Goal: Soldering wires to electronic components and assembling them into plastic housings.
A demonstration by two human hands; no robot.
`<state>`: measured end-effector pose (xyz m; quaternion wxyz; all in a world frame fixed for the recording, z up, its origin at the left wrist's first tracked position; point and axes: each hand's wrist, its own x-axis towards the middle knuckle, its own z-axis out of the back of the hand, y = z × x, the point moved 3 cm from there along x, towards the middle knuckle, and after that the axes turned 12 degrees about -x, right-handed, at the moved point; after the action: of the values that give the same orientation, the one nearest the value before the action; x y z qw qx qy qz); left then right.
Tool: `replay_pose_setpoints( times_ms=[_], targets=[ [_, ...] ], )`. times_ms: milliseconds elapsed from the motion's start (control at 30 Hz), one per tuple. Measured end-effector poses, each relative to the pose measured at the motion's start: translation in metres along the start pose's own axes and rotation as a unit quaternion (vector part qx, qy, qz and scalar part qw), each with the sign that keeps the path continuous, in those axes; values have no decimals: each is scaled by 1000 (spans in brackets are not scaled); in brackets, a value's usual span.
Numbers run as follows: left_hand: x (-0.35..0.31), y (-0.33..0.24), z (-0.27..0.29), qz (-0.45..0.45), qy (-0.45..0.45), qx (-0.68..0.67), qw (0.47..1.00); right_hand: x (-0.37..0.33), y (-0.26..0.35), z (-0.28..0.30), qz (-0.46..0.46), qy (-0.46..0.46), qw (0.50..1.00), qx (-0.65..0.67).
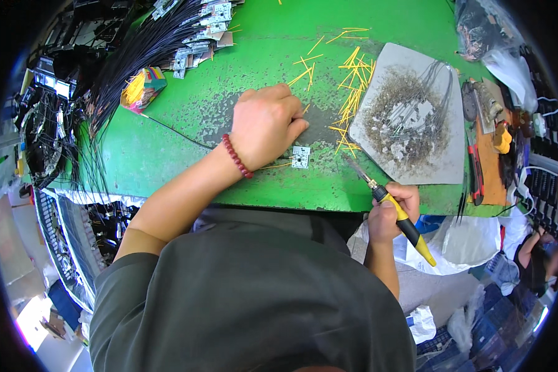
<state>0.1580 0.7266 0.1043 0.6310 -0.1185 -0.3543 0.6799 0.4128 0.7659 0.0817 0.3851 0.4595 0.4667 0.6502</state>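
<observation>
Two hands were seen over the green tabletop [167, 149]. Nearest, the right hand [390, 214] was clenched around a yellow-handled soldering iron [397, 214], tip angled up-left toward a small white circuit board [301, 157]. Farther in, the left hand [266, 124] was curled knuckles-up, fingertips pressed just beside that board. Beyond, yellow wire pieces [350, 80] were scattered beside a grey plate [409, 118].

Bright even light, sharp centre, fisheye-bent dark rim
</observation>
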Motion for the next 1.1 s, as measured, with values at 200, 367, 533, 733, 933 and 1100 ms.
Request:
replay_pose_setpoints(
  times_ms=[200,367,533,733,933,1100],
  targets=[
    [6,-5,1,-11,1,20,1000,0,1,3,19,-22,1000,-5],
    [8,-2,-1,-5,19,38,999,6,4,11,23,-38,999,-22],
    [8,-1,-5,-47,23,57,997,30,11,41,72,-184,980,-31],
    [9,3,-5,-56,24,21,998,37,9,55,26,-206,978,10],
    [-4,-5,22,88,38,-225,970,25,4,33,12,-141,989,43],
    [-38,-19,32,-15,41,-200,979,6,9,-9,-28,-19,999,30]
  ],
)
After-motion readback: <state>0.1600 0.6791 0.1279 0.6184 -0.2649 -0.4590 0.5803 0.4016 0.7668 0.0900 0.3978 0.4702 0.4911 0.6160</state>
